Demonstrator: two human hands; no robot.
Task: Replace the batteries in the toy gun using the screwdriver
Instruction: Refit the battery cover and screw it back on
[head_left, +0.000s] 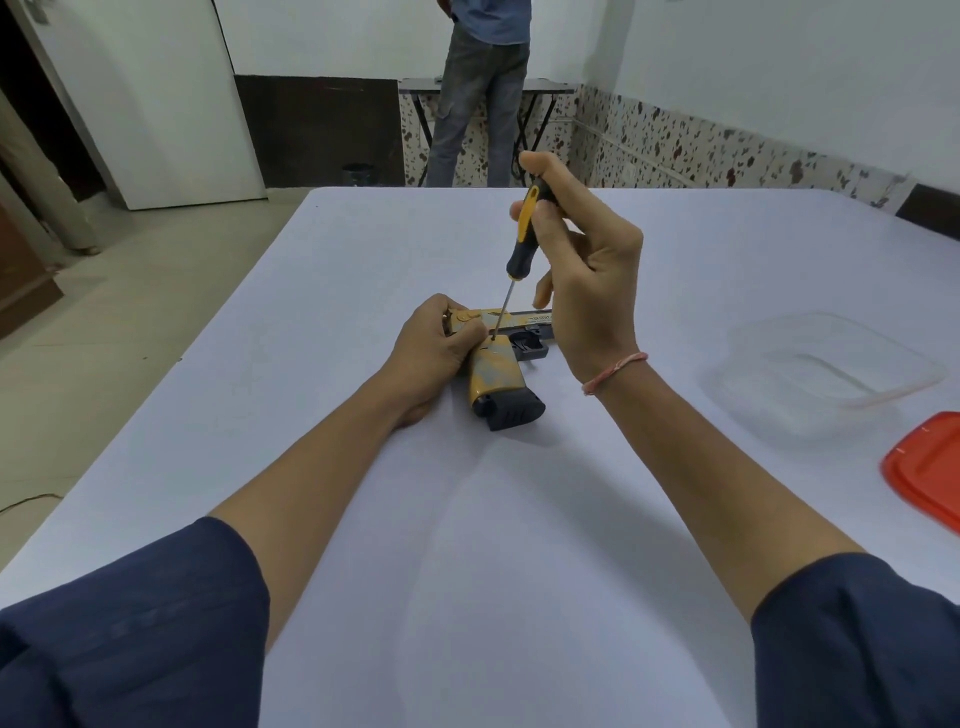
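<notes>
While the left hand (436, 348) grips the gun (498, 374), the right hand (587, 280) sets the screwdriver (524, 239) on it.
The gun lies on its side near the middle of the white surface (363, 493), grip toward the person and barrel pointing right. The left hand's fingers curl over its rear end and hold it down. The right hand's fingers and thumb close round the black-and-yellow handle; the shaft stands nearly upright, leaning a little, and its tip meets the gun's body just above the grip, beside the trigger guard. A thread bracelet (615, 371) circles the right wrist. Well apart to the right sits a clear container (821, 374), with a red lid (924, 467) near it at the picture's edge. Across the room another person (478, 93) stands at a dark folding table (545, 88).
</notes>
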